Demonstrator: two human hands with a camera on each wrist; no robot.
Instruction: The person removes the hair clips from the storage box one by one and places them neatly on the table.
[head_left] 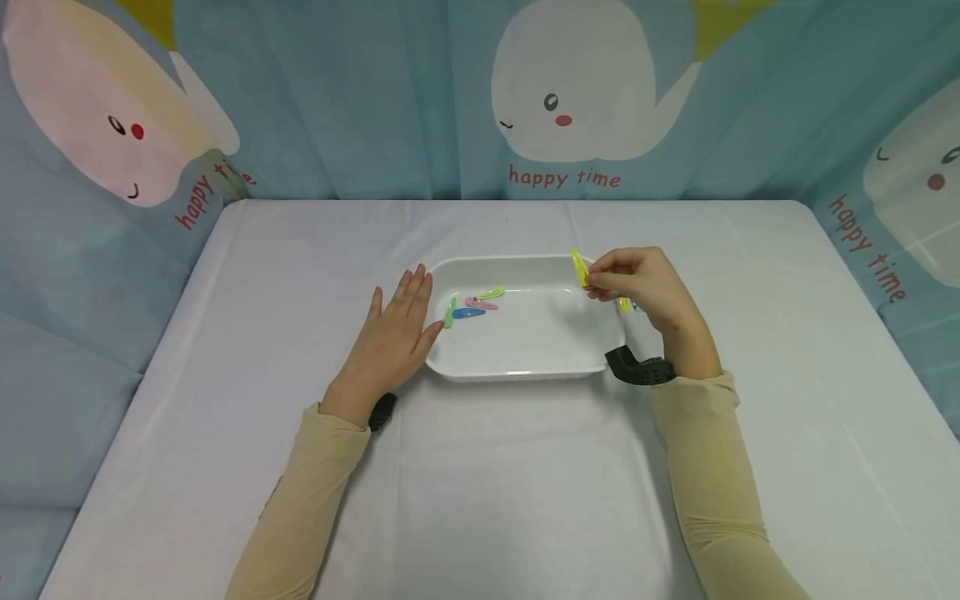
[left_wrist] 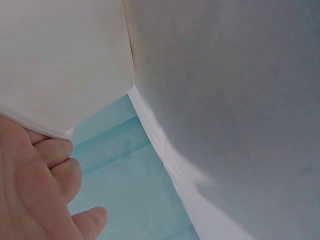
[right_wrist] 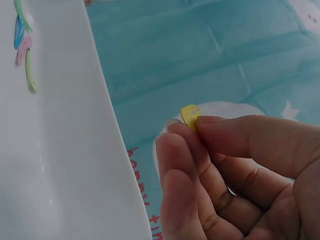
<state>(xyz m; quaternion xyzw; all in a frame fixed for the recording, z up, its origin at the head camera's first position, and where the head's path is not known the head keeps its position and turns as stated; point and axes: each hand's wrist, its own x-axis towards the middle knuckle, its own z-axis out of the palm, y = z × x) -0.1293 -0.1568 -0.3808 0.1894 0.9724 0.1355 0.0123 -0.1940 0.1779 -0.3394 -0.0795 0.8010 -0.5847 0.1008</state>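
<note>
While the head view shows both arms reaching forward over a white cloth [head_left: 480, 500], the left hand [head_left: 393, 333] lies at the left end of a white tray [head_left: 540, 342], its fingers straight and slightly spread, its thumb set apart from them and at the rim. The right hand [head_left: 645, 287] pinches a yellow clip [head_left: 580, 268] between thumb and fingers, holding it tilted over the tray's far right corner. In the tray, bunched toward the left end, lie a green clip [head_left: 449, 313], a blue clip [head_left: 469, 313], a pink clip [head_left: 480, 304] and a lime clip [head_left: 491, 293]. Just beside the tray's right end, partly hidden by the right hand, is a second yellow clip [head_left: 624, 305]. A blue curtain [head_left: 420, 100] printed with whales and red "happy time" lettering hangs behind

From the left wrist, the left hand's fingertips meet the tray's pale edge, with the curtain beyond; no exact contact of the thumb can be told here

From the right wrist, the yellow clip sits between the right hand's thumb and forefinger, mostly covered by them, outside the tray's edge from this angle, the four clips in the tray showing at upper left
</note>
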